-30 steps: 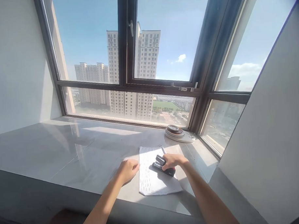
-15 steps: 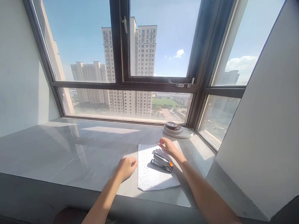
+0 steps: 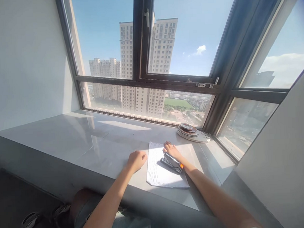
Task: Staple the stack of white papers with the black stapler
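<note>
While our right hand (image 3: pixel 171 149) lies flat, fingers open, on the paper (image 3: pixel 160 167), the stapler (image 3: pixel 172 162) sits just behind them; left hand (image 3: pixel 136 159) fisted beside the sheet. Aligning step, we judge; gripping the stapler follows.

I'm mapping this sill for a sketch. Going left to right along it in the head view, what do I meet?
Left hand, closed in a loose fist → printed paper → stapler lying on the paper → stack of round discs by the window corner.
</note>
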Available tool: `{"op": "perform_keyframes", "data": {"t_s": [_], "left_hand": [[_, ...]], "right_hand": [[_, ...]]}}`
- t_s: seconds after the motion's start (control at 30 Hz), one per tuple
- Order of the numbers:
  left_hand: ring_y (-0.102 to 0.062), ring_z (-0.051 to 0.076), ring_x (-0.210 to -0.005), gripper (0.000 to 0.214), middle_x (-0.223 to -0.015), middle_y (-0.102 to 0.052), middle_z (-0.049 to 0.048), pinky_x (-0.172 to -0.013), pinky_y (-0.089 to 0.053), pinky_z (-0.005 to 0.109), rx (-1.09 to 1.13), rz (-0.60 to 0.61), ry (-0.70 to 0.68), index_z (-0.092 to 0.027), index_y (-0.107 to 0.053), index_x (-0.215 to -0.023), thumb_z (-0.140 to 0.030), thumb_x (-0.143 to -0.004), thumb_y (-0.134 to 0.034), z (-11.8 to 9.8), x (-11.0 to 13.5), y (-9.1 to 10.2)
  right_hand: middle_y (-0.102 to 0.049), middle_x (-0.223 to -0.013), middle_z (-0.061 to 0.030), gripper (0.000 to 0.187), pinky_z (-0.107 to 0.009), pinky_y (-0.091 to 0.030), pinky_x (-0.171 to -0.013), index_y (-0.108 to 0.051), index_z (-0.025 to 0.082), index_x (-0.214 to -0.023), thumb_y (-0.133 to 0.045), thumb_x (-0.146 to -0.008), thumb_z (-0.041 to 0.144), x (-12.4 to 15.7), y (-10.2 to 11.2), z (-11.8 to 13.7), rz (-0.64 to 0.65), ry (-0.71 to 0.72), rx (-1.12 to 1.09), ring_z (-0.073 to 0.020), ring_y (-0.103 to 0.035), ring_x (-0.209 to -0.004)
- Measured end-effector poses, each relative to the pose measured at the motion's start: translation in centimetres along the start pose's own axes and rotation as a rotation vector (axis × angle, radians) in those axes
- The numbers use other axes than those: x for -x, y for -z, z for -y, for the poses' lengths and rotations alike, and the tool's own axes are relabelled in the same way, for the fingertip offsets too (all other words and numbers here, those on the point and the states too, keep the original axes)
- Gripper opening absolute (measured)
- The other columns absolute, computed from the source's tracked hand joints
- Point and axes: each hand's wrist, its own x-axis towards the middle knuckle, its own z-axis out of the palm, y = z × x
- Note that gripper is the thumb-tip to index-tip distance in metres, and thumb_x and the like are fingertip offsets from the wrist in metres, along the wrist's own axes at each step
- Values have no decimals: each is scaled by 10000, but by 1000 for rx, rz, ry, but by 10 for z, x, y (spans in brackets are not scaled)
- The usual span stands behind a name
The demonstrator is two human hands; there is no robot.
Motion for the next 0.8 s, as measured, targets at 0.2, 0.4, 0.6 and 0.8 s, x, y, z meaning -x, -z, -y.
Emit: {"op": "perform_keyframes", "data": {"t_s": [0.2,0.4,0.6,0.8], "left_hand": [[-694,270,-806,369,-862,-738,141,-663,-394,325,-196,12,426,-179,-733,-817,-272,-984,-418,89,21,49],[-705,353,-1040,467,-1079,-745,228,-845,-500,420,-264,-56,693,-116,-760,-1034,-297,-1028,-329,150,54,65],[-675,329,-1094,459,-1126,-726,213,-948,-485,447,-255,-105,644,-124,-731,-1031,-296,-1050,-306,149,56,61],[-664,323,-1088,448,-1092,-718,198,-956,-472,442,-243,-96,646,-127,-720,-970,-273,-1043,-303,144,58,68]], "right_hand": [[-201,-1712,-232,598,-498,-175,-1279,-328,59,-1598,-268,-1090,368,-35,0,81,28,127,-22,-299,-206,-1595],[-188,-1729,-179,609,-510,-165,-1286,-306,125,-1619,-312,-1090,428,-87,-5,199,89,310,-102,-278,-177,-1606],[-37,-1758,-104,654,-556,-64,-1291,-223,195,-1671,-233,-1095,505,-107,-11,243,113,441,-165,-251,-79,-1625],[-104,-1753,-22,628,-617,-22,-1279,-228,270,-1679,-181,-1091,485,-89,-10,210,189,454,-171,-263,-80,-1625]]}}
